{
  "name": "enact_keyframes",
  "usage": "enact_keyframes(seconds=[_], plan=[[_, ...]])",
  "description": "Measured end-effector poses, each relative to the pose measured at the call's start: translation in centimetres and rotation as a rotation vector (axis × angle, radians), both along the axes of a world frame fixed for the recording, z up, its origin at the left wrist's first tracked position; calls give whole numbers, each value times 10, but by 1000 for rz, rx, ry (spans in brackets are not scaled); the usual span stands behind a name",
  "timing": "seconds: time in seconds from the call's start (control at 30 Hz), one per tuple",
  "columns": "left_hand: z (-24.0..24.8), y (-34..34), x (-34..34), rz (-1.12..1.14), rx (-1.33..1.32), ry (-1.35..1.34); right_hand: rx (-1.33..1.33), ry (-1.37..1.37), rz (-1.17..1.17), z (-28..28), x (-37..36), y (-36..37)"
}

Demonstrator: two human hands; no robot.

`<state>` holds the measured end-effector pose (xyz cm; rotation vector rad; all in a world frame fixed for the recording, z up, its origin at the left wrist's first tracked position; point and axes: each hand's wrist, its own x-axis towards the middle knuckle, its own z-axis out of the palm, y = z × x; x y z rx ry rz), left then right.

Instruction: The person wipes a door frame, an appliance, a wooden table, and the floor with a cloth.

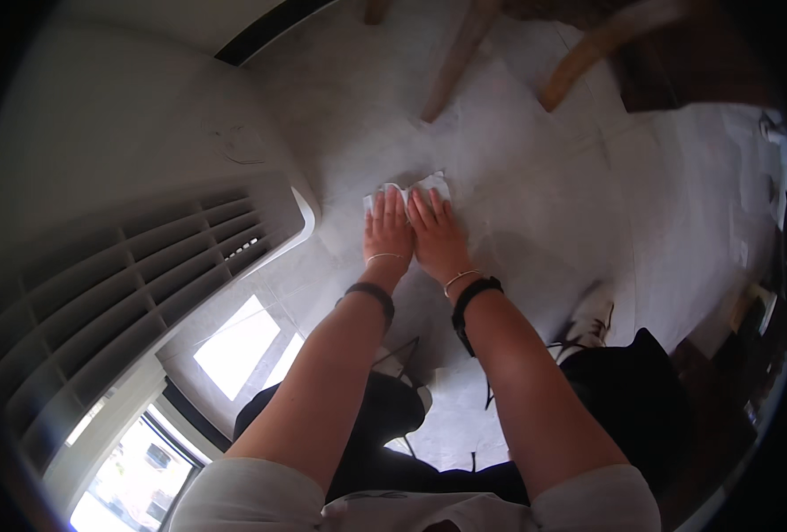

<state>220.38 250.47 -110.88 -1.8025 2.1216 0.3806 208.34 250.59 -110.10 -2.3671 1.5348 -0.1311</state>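
Side by side, both of my hands press a crumpled white tissue or wipe (435, 181) against the grey tiled floor. My left hand (388, 232) lies flat on its left part, fingers stretched forward. Flat beside it, my right hand (438, 235) covers the right part with fingers extended. The white sheet shows past the fingertips; the rest is hidden under the hands. Each wrist carries a dark band and a thin bracelet.
A large white appliance with a louvred grille (136, 266) stands close on the left. Wooden furniture legs (455, 75) rise at the far side. My shoe (594, 315) is on the floor at right. Sunlight patches (238, 346) and a window (132, 479) show at lower left.
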Motion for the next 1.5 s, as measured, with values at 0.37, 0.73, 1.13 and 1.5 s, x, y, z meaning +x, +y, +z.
enact_keyframes(seconds=[0.37, 0.73, 1.13, 1.5], plan=[[-27, -34, 23, 517, -341, 146, -48, -227, 182, -12, 26, -92], [-34, -160, 60, 655, -511, 59, -271, -263, 234, -36, 83, -215], [-10, -302, 104, 727, -467, 60, -104, -18, 62, -14, 138, -348], [-12, -332, 143, 573, -549, 7, 16, -4, 98, 19, 153, -366]])
